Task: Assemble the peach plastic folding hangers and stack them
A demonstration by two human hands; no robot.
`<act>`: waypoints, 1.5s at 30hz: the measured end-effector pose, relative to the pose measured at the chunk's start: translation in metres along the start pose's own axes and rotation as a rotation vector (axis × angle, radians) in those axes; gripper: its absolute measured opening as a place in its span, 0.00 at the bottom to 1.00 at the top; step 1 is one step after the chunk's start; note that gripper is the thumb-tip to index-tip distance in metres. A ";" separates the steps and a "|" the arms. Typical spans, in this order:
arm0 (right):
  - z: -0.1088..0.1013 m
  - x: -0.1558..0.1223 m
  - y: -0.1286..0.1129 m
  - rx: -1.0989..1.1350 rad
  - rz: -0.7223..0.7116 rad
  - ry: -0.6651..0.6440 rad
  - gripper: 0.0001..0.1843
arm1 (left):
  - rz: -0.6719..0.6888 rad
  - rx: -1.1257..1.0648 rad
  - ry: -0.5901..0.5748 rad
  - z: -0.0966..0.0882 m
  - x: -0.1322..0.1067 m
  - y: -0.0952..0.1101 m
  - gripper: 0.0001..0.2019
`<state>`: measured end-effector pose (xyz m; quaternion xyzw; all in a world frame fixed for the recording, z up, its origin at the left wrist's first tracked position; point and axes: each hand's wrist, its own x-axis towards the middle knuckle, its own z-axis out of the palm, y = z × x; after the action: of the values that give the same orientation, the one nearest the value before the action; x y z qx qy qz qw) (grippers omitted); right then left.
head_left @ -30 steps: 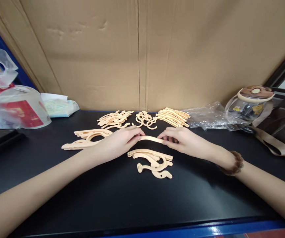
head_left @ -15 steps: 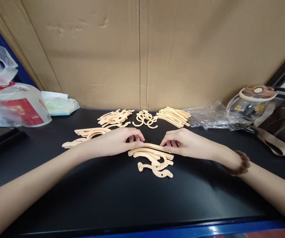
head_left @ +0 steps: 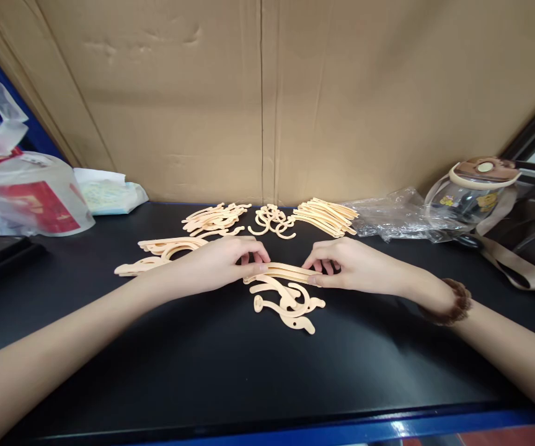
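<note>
A slim cream strip lies between the two grips, close alongside a similar bar on its near side; whether they are seated together I cannot tell. The left hand pinches around the left end, thumb on the near side, and the right hand does likewise at the right end, though the fingers hide exactly how much each takes in.

To handle this well, I would square both ends before pressing, load the two thumbs evenly, and watch the shallow curves agree, since thin pieces like these could twist or slip if one end leads.

Just below the grips, toward the person, curved cream pieces overlap on the black bench; keeping them flat and unsnagged would help. Left of the left grip, partly behind the forearm, lie more shaped pieces. Beyond the grips are a pile of arms, a cluster of hooks and a stack of strips. Farther right sit crumpled clear plastic and a lidded bottle; far left, a carrier bag.
</note>
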<state>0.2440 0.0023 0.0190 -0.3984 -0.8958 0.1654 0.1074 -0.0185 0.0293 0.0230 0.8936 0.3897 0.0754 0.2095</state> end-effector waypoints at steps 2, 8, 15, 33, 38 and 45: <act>0.001 0.000 -0.001 -0.070 0.010 0.035 0.11 | 0.022 0.015 0.035 0.001 0.001 -0.001 0.16; 0.004 0.000 0.002 -0.216 0.041 0.120 0.08 | 0.038 0.013 0.072 0.002 0.003 -0.003 0.16; 0.005 0.001 0.004 -0.203 0.046 0.146 0.08 | -0.027 -0.027 0.099 0.008 0.009 -0.007 0.13; 0.016 0.005 0.000 -0.359 0.049 0.198 0.10 | -0.081 -0.030 0.297 0.027 0.010 -0.001 0.08; 0.016 0.004 -0.003 -0.431 0.038 0.229 0.09 | -0.040 0.045 0.353 0.027 0.009 0.000 0.08; 0.012 0.003 0.002 -0.338 0.027 0.198 0.10 | -0.004 0.156 0.318 0.023 0.007 0.001 0.11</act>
<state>0.2395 0.0036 0.0068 -0.4368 -0.8905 -0.0260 0.1242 -0.0060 0.0263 0.0027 0.8833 0.4242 0.1847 0.0754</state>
